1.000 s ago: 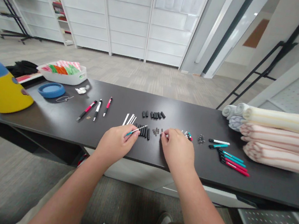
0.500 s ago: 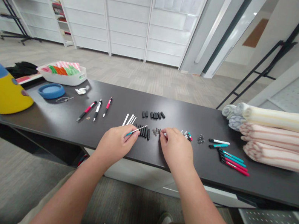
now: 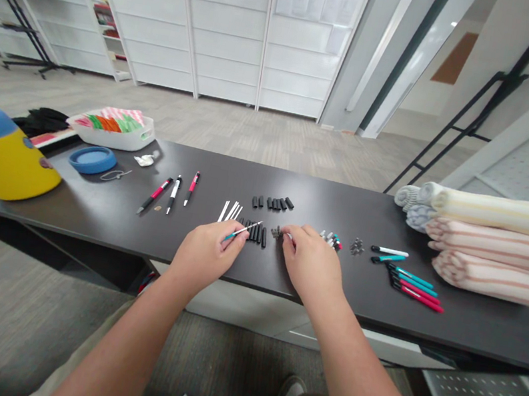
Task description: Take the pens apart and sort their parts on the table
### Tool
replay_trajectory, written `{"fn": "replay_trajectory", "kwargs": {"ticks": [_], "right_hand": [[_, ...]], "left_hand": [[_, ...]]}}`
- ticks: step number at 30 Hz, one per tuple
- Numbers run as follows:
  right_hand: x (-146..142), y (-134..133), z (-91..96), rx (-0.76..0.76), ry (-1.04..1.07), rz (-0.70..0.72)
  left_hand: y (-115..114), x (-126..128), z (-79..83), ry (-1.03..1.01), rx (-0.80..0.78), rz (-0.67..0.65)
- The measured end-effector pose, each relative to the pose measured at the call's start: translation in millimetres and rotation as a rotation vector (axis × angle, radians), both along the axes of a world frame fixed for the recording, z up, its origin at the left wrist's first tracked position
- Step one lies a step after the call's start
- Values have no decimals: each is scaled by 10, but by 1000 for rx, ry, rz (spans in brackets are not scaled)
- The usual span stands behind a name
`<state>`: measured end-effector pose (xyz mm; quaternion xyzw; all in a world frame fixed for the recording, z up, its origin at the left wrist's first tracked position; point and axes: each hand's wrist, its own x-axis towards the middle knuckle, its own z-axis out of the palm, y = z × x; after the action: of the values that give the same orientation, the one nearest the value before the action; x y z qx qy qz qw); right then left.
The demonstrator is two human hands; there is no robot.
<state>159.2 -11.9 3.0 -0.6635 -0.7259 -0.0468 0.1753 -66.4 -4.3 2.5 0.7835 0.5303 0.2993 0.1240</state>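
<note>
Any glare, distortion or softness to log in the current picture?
Head view: pale sheen on the left of the dark tabletop; head view: wide-angle distortion, uprights of the white cabinets splaying toward the top; head view: the small pieces by the right hand look soft, hard to tell apart.

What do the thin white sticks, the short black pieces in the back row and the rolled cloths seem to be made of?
White sticks: probably smooth plastic, being straight and evenly pale.
Black pieces: likely plastic or rubber, dull-looking; too small to tell which.
Rolled cloths: soft, matte fabric, going by the rounded folds and stripes.
</note>
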Motion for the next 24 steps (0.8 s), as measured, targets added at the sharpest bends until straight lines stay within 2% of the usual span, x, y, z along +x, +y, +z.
{"fn": "replay_trajectory", "kwargs": {"ticks": [14,19,24], "right_hand": [[-15,-1,16,25,57,94],[12,-28,47,64,318,272],[44,-31,90,-21,566,456]], "left_hand": [[11,-11,-30,13,19,1],[-9,15,-1,43,25,-6],[-35,44,-4,226,68,-86]]}}
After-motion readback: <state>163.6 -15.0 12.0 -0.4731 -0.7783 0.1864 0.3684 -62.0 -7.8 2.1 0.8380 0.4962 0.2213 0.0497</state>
